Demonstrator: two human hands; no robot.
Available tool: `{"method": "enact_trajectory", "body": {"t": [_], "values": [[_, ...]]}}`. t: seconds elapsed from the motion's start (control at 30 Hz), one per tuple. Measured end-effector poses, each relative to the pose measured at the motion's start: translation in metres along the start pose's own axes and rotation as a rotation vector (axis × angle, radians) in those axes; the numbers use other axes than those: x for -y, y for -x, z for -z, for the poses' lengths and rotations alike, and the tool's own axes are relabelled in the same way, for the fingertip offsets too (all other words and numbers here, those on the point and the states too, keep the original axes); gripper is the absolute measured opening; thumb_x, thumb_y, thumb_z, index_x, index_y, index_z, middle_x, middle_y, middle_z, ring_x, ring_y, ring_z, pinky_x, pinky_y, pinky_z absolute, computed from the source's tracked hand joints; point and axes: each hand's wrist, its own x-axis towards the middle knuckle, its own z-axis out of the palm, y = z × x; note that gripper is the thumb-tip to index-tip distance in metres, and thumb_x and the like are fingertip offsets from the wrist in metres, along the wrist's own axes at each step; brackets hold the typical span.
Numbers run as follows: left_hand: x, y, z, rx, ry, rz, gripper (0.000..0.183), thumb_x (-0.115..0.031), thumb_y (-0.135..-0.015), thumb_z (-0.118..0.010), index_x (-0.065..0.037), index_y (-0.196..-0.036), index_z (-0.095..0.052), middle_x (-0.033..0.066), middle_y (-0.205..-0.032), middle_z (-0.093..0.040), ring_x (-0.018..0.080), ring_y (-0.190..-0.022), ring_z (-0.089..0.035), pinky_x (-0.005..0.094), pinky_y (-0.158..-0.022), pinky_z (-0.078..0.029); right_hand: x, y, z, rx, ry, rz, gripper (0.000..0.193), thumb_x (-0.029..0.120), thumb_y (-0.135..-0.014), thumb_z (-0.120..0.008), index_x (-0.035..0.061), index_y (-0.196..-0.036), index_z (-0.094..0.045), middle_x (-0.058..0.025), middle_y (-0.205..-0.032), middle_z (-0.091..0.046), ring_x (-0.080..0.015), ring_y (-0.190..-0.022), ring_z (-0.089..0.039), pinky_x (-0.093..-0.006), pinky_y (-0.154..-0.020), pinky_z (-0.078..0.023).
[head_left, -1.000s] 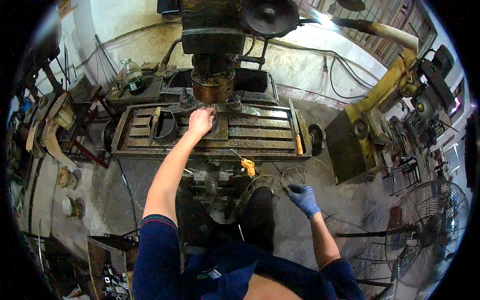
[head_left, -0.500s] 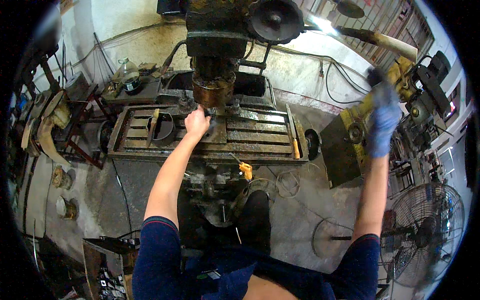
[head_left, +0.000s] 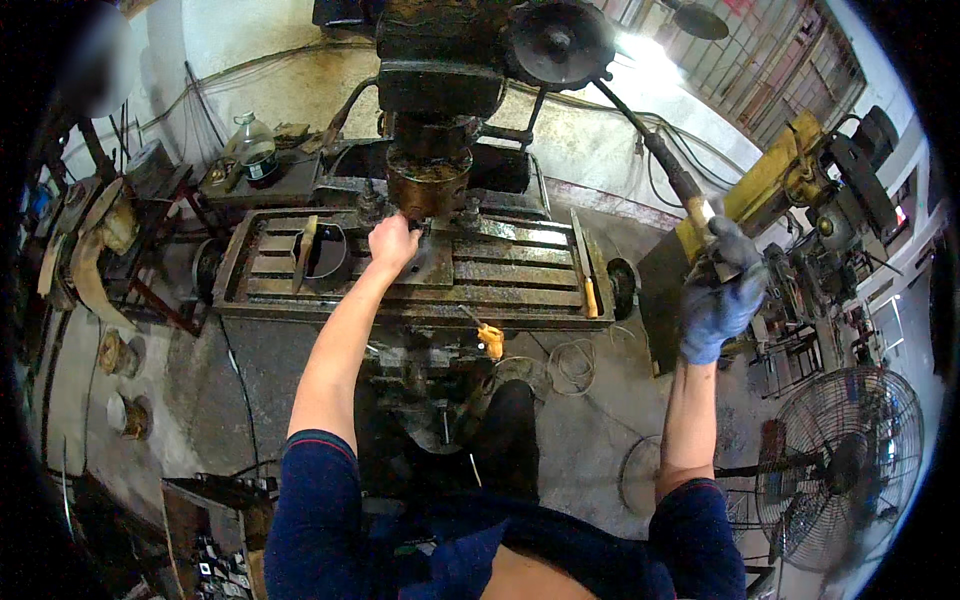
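My bare left hand [head_left: 393,242] is closed in a fist just below the spindle [head_left: 428,178] of a drilling or milling machine, above its slotted table [head_left: 500,270]. Whatever its fingers hold is hidden. On my right hand [head_left: 725,290] is a blue-grey glove; its fingers are curled at the pale lower end of a long feed lever [head_left: 672,165], which slopes down from the machine head. A round open tin [head_left: 328,262] with a brush [head_left: 306,250] across it stands left of my left hand. A file [head_left: 586,272] with a wooden handle lies on the table's right end.
A yellow-handled tool [head_left: 489,341] sticks out at the table's front edge. A standing fan [head_left: 840,470] is at the lower right. Beyond my right hand stands a yellow-green machine [head_left: 660,280]. A clear jug [head_left: 256,152] stands at the back left.
The lever has swung down, its end moving left and nearer. My right hand has moved left and down. My left hand stays under the spindle.
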Motion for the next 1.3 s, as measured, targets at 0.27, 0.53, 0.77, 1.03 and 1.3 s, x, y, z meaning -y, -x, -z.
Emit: {"method": "enact_trajectory", "body": {"t": [0.27,0.53,0.77,1.03,1.3], "values": [[0.002,0.017,0.038,0.045,0.158,-0.070,0.022,-0.024,-0.073,-0.065,-0.004,-0.082,-0.063,0.0166,-0.079,-0.063,0.0335,-0.076,-0.061,0.0433,-0.067,-0.048,0.006,-0.017,-0.015,0.016,0.175,0.151,0.040,0.032,-0.091,-0.038,-0.0036,-0.081,-0.054,-0.0184,-0.091,-0.060,-0.0297,-0.092,-0.056,-0.0448,-0.094,-0.035],[0.076,0.084,0.126,-0.358,0.102,-0.154,0.023,-0.007,-0.074,-0.053,-0.008,-0.096,-0.058,0.0132,-0.087,-0.059,0.0337,-0.078,-0.059,0.0418,-0.066,-0.047,0.001,0.004,-0.011,-0.074,0.015,-0.033,0.041,0.042,-0.089,-0.041,0.0048,-0.083,-0.057,-0.0156,-0.093,-0.059,-0.0316,-0.101,-0.052,-0.0478,-0.101,-0.027],[0.099,0.102,0.141,-0.061,-0.258,-0.069,0.055,-0.025,-0.072,-0.065,-0.010,-0.121,-0.046,0.0161,-0.092,-0.059,0.0340,-0.080,-0.059,0.0448,-0.074,-0.044,0.004,-0.004,-0.016,-0.120,-0.037,-0.042,0.041,0.042,-0.089,-0.041,0.0041,-0.082,-0.058,-0.0125,-0.087,-0.057,-0.0340,-0.105,-0.051,-0.0484,-0.101,-0.027],[0.124,0.095,0.130,-0.192,0.084,-0.085,0.026,-0.008,-0.081,-0.051,-0.001,-0.106,-0.057,0.0150,-0.072,-0.061,0.0260,-0.066,-0.061,0.0354,-0.059,-0.048,0.002,-0.001,-0.020,-0.172,-0.074,-0.032,0.040,0.039,-0.089,-0.041,0.0038,-0.080,-0.057,-0.0108,-0.081,-0.055,-0.0333,-0.100,-0.052,-0.0488,-0.099,-0.029],[0.044,0.067,0.074,-0.122,0.555,0.007,0.023,-0.014,-0.083,-0.053,-0.001,-0.102,-0.060,0.0163,-0.077,-0.063,0.0281,-0.073,-0.062,0.0346,-0.065,-0.047,0.006,-0.006,-0.020,-0.157,-0.022,-0.015,0.040,0.038,-0.089,-0.040,0.0038,-0.077,-0.056,-0.0132,-0.083,-0.057,-0.0320,-0.093,-0.054,-0.0486,-0.093,-0.033]]}}
